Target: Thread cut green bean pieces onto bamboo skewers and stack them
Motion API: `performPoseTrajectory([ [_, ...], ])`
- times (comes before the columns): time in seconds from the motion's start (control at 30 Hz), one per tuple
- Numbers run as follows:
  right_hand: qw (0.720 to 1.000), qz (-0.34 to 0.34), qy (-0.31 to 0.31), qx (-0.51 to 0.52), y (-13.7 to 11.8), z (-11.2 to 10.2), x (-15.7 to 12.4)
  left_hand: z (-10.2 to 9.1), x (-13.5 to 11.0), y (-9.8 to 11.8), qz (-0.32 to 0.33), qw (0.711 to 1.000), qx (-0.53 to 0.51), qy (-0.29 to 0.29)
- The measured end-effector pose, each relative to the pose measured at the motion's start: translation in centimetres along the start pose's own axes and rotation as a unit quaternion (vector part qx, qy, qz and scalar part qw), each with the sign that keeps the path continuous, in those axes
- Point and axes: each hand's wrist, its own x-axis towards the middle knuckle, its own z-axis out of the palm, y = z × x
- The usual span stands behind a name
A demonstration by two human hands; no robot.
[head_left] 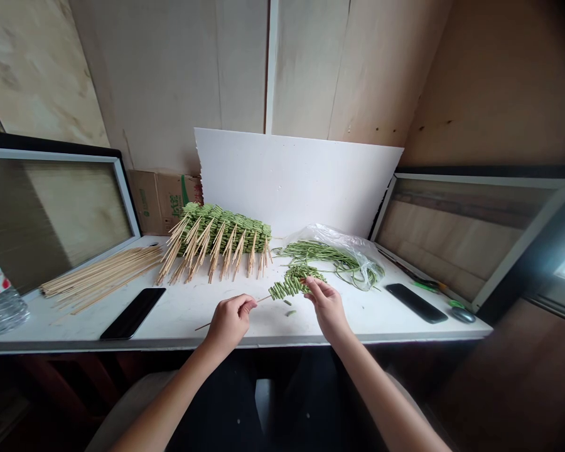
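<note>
Pale wall (169, 75) behind white bench (263, 329). At left, bare sticks (108, 270) in loose bundle; stack of loaded skewers (230, 229) farther right. Left hand (230, 319): grip closed narrow around skewer (262, 299), which slants over bench, green pieces (282, 289) in row along it. Right hand (327, 307): grip narrow, fingertips by row's far end; cannot tell whether piece is pinched. Step appears to be threading; next move seems to call for steady skewer, piece lined up with tip. Long green stalks (313, 251) behind, partly under clear plastic bag (327, 232).
</note>
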Motion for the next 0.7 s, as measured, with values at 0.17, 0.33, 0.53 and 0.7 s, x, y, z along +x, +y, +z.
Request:
performPoseTrajectory([
  [0.17,1.0,-0.015,0.012,-0.001,-0.2,0.8,-0.8,0.3,-0.2,0.1,0.0,1.0,0.003,0.004],
  [0.33,1.0,-0.008,0.027,-0.01,-0.1,1.3,-1.3,0.4,-0.2,-0.1,-0.004,1.0,0.002,0.007],
  [0.53,0.999,-0.005,0.033,-0.014,0.0,1.7,-1.9,0.8,-0.4,-0.1,-0.01,1.0,-0.006,-0.005],
  [0.7,0.999,0.01,0.033,-0.01,-0.1,1.8,-1.8,0.5,-0.1,-0.1,-0.024,1.0,-0.009,0.002],
])
